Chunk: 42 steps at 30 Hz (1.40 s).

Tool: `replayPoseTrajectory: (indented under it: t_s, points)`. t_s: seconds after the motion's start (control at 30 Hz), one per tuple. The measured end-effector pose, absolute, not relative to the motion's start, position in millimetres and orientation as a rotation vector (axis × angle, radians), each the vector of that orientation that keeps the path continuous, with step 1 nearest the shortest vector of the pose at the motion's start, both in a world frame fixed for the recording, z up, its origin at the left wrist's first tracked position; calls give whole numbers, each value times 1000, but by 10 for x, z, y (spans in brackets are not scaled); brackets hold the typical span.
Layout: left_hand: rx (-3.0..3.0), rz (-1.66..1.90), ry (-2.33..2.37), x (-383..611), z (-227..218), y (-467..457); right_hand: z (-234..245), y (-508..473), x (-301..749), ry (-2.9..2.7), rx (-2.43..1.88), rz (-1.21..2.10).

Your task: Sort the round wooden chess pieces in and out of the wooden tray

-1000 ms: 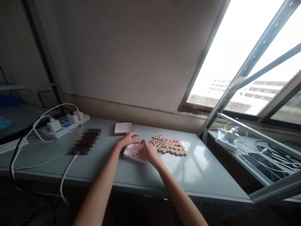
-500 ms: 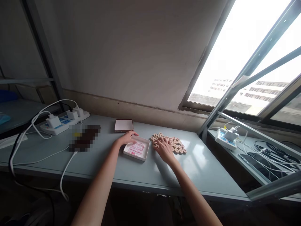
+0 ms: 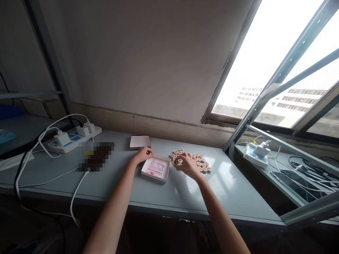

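My left hand has its fingers curled at the back left corner of a shallow white box, holding its edge. Inside the box lies a sheet of paper with pink and red print. Over the left part of a cluster of round wooden Chinese chess pieces, my right hand is closed. Between its thumb and fingers shows a Chinese chess piece, lifted and tilted. The palm hides some of the pieces behind it.
The second box half, dark red outside, stands behind my left hand near the wall. On the left are a power strip, white cables and a blurred-out dark item. A metal frame post rises at the right.
My left hand's fingers have drawn back from inside the box to its corner and curled. My right hand has closed from spread fingers and now grips a chess piece.
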<state>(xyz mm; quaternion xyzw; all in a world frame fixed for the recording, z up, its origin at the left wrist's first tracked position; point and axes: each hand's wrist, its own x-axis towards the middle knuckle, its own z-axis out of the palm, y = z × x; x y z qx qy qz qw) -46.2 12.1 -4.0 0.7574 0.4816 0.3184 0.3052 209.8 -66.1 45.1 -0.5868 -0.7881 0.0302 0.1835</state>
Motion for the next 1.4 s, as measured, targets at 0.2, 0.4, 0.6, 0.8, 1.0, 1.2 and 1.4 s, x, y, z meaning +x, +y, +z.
replayPoseTrajectory:
  t_s: [0.2,0.4,0.6,0.8,1.0,1.2,1.4]
  points:
    - [2014,787,1280,-456,14,108,487,-498,1589,-2272,-1485,205]
    - [1937,703,1219,-470,42,111,293,-405,1130,-2383,-1513,13]
    - [2018,686,1194,-434,64,75,389,-380,1674,-2182,-1678,-91]
    - [2104,609,1262,-420,23,94,280,-400,2071,-2342,-1752,-235]
    - [2096,640,1226,-431,-43,132,201,-380,1995,-2297,-1735,-231]
    - [2064,646,1216,-415,1,97,320,-419,2016,-2276,-1731,-75]
    - [2057,666,1202,-412,-7,103,490,-466,1955,-2189,-1564,104]
